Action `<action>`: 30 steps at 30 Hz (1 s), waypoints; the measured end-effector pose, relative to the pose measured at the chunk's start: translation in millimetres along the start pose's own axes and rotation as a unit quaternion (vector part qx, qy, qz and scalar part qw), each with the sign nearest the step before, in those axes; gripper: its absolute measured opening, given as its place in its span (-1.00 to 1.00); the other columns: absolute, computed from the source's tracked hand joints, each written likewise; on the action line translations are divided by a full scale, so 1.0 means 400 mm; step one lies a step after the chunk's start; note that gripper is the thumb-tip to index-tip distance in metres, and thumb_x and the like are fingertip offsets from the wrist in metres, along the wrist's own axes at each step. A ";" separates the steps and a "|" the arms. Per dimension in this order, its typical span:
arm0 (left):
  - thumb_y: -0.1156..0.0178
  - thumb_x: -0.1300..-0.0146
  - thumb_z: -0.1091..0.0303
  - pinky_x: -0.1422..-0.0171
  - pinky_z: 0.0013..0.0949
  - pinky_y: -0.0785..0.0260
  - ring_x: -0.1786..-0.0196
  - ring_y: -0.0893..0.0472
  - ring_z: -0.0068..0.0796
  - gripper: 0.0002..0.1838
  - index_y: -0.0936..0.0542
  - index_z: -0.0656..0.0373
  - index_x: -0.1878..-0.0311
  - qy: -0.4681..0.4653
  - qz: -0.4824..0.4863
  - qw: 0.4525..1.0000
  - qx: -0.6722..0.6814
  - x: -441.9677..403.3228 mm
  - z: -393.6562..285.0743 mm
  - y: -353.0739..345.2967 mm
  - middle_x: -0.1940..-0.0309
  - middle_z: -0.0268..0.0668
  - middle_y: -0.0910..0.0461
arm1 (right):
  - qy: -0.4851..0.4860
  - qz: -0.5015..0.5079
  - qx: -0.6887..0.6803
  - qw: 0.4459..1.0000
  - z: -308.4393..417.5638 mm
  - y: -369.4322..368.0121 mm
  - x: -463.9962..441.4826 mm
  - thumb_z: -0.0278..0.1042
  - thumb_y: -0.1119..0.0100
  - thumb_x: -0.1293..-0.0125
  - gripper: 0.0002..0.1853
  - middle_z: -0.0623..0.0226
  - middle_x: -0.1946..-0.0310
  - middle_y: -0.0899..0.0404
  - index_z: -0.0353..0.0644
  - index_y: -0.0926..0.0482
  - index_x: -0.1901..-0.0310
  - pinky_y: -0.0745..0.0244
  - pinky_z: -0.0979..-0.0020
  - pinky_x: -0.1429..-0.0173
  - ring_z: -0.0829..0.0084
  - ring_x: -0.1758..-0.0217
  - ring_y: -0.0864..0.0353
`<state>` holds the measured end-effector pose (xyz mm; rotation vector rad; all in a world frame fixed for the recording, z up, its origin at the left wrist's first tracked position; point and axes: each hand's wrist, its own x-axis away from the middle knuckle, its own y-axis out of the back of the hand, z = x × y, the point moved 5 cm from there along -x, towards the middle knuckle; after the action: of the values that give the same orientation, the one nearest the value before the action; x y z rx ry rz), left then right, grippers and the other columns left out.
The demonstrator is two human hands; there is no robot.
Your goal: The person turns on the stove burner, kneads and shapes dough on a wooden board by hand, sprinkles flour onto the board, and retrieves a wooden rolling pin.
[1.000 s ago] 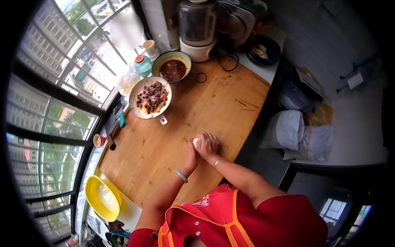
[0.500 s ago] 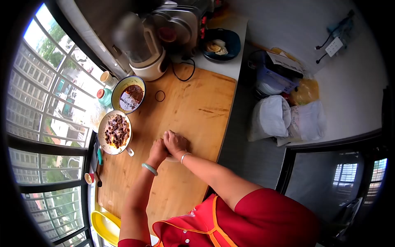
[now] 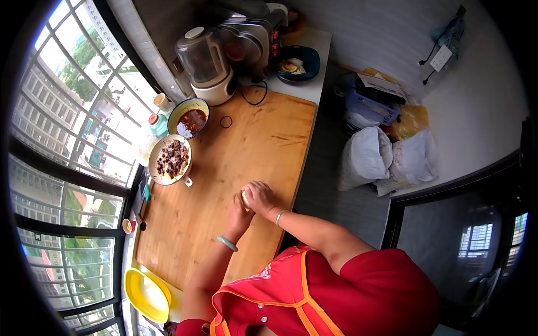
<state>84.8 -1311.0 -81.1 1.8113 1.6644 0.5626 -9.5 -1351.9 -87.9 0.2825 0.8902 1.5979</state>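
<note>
Over the wooden board (image 3: 224,224), my left hand (image 3: 239,215) and my right hand (image 3: 259,198) are pressed together around a small white lump (image 3: 245,199) that looks like dough. The fingers of both hands are closed about it, and most of it is hidden. Up and to the left, a white pan (image 3: 170,160) holds a dark chunky mixture. Behind the pan stands a bowl (image 3: 191,119) with dark red-brown sauce. A thin dark ring (image 3: 226,122) lies on the board beside the bowl.
A blender (image 3: 207,67) and a dark dish (image 3: 298,64) with pale pieces stand at the back. Along the window side are a green-capped jar (image 3: 158,124), a paper cup (image 3: 128,225) and a yellow basin (image 3: 147,295). White bags (image 3: 367,158) sit at the right.
The camera view has swung to the right. Both hands stay together; the white lump, hidden half a second ago, shows again between them, and the right hand's grip has shifted slightly.
</note>
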 end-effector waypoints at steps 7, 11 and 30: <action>-0.12 -0.08 0.46 -0.07 -0.10 -0.24 0.01 -0.36 0.10 -0.47 -0.24 0.34 -0.13 0.100 -0.106 0.986 0.083 -0.008 0.100 -0.026 0.01 0.10 -0.35 | 0.052 -0.077 0.072 0.993 0.021 -0.048 -0.050 -0.25 0.11 -0.15 -0.83 0.31 0.33 -0.51 -0.10 -0.45 0.35 -0.29 0.22 0.11 0.24 0.24 -0.45; -0.11 -0.06 0.49 0.02 -0.09 -0.25 0.10 -0.38 0.11 -0.54 -0.28 0.34 -0.07 0.076 -0.100 0.990 0.063 -0.104 0.108 0.006 0.12 0.09 -0.40 | 0.027 -0.055 0.052 0.997 -0.022 -0.080 -0.136 -0.25 0.11 -0.14 -0.83 0.30 0.43 -0.50 -0.10 -0.45 0.43 -0.29 0.20 0.17 0.21 0.31 -0.46; -0.06 -0.02 0.44 0.13 -0.18 -0.33 0.23 -0.45 -0.12 -0.79 -0.37 0.27 0.25 -0.031 0.041 0.950 -0.309 -0.395 0.122 -0.007 0.33 -0.09 -0.44 | -0.321 0.076 -0.104 0.938 -0.190 -0.117 -0.359 0.05 0.28 -0.21 -0.54 0.07 0.37 -0.59 -0.12 -0.56 0.32 -0.45 0.15 0.23 0.01 0.33 -0.55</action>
<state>96.6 -1474.2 -103.8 1.4146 1.1885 0.9325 12.4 -1514.4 -128.8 0.6873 0.1966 1.5780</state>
